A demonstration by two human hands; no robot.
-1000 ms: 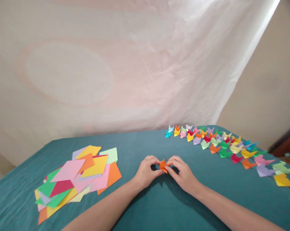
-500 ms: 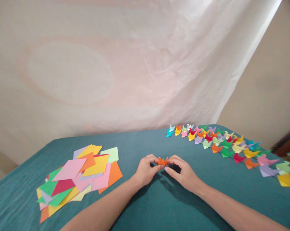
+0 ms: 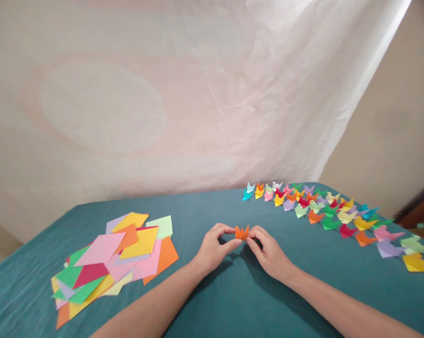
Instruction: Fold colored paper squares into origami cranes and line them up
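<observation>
A small orange folded paper figure is held just above the teal tablecloth at mid-table. My left hand pinches its left side between thumb and fingers. My right hand pinches its right side the same way. Two points of the figure stick upward between the fingertips. Both forearms reach in from the lower edge of the view.
A loose pile of coloured paper squares lies at the left. Rows of several folded paper birds in many colours run along the right side toward the table's edge. A pale cloth backdrop hangs behind the table.
The orange figure has been turned and spread: a second ago it was a tilted bunch between the fingers, now it sits level with two points up. Both hands stay in place.
</observation>
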